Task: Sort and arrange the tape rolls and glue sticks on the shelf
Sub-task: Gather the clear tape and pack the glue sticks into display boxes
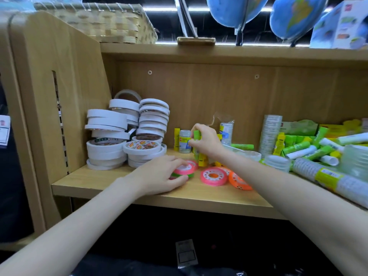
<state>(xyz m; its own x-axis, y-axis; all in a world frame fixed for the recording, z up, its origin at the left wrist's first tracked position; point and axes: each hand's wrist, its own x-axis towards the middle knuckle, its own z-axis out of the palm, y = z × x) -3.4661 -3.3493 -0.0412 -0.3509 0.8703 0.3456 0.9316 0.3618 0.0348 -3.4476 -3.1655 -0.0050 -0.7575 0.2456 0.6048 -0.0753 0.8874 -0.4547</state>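
Note:
On the wooden shelf, my left hand grips a small stack of pink and green tape rolls lying flat. My right hand holds a green-capped glue stick upright, near the back among standing yellow glue sticks. A pink tape roll and an orange tape roll lie just right of my left hand. White tape rolls are stacked in columns at the shelf's left end. A loose heap of green glue sticks fills the right side.
Clear tape in a tall stack and in wrapped sleeves sits on the right. A small jar stands by the yellow sticks. Above the shelf are a woven basket and globes. The side panel bounds the left.

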